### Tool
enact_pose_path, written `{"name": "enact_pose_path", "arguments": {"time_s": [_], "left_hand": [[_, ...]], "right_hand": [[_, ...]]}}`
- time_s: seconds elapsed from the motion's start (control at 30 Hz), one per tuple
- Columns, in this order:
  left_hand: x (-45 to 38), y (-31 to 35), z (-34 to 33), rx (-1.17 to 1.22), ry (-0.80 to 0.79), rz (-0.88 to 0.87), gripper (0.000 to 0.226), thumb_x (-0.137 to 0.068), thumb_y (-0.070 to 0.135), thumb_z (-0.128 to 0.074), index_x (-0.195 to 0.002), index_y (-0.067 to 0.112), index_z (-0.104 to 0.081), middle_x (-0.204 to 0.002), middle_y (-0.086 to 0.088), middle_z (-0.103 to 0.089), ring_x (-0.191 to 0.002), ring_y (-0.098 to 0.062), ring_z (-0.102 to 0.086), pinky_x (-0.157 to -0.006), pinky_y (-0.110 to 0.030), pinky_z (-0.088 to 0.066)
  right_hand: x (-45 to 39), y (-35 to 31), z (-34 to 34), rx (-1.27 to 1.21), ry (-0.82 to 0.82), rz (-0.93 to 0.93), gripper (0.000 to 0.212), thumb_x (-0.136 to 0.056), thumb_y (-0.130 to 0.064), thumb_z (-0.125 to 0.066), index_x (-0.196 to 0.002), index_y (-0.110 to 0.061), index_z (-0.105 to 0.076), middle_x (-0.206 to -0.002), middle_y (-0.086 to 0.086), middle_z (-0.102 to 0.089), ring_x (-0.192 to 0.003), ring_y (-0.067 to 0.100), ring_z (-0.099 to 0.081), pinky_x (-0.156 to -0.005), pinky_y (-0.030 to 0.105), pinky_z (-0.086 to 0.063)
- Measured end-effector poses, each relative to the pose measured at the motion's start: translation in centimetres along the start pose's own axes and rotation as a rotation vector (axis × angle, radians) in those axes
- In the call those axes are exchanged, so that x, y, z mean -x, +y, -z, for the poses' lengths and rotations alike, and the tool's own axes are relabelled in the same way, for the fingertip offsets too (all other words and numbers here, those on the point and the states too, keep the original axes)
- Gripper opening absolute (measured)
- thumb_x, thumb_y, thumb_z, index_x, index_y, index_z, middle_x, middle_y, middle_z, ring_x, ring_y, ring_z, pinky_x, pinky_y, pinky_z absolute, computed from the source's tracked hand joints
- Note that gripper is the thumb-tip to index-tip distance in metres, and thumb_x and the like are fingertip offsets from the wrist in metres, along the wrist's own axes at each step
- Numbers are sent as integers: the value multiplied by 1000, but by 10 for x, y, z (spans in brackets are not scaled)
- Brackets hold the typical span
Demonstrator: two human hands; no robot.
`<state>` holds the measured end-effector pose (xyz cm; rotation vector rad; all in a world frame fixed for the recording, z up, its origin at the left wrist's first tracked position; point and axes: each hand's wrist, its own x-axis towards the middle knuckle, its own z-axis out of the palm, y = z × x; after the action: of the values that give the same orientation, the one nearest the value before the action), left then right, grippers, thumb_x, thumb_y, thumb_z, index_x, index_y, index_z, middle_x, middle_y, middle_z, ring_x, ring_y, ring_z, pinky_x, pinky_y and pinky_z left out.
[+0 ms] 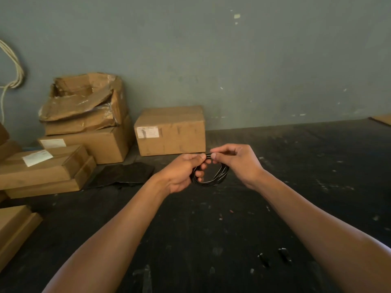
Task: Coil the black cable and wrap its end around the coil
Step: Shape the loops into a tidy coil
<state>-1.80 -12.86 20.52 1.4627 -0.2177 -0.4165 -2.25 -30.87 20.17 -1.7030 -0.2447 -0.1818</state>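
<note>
The black cable (220, 176) hangs as a small round coil of several loops between my two hands, above the dark table. My left hand (184, 172) grips the coil's left side, its fingers curled through the loop. My right hand (237, 159) pinches the top of the coil between thumb and forefinger, just beside my left thumb. Part of the coil is hidden behind my left fingers, and I cannot make out the cable's free end.
Cardboard boxes (171, 130) stand at the back by the grey wall, with more stacked to the left (84, 123) and at the left edge. A black sheet (124, 174) lies near them. Two small black pieces (275, 256) rest on the dark table (211, 229) near me.
</note>
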Motion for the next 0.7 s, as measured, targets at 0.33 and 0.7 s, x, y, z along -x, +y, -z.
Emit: {"name": "enact_pose_path", "arguments": {"time_s": [0.33, 0.7], "left_hand": [[-13, -60, -17, 264, -125, 298, 27, -104, 23, -40, -89, 10, -57, -52, 9, -33, -38, -3, -26, -41, -18, -31], [-8, -123, -48, -531, 10, 206, 32, -106, 30, -38, -96, 10, -61, -66, 4, -40, -53, -8, -35, -52, -26, -32]], "right_hand": [[33, 54, 17, 109, -13, -97, 16, -86, -12, -73, -101, -10, -76, -95, 12, -77, -90, 18, -73, -90, 33, -58], [110, 189, 73, 657, -63, -680, 28, -91, -26, -66, -118, -17, -65, -106, 2, -68, -88, 14, -61, -87, 29, -50]]}}
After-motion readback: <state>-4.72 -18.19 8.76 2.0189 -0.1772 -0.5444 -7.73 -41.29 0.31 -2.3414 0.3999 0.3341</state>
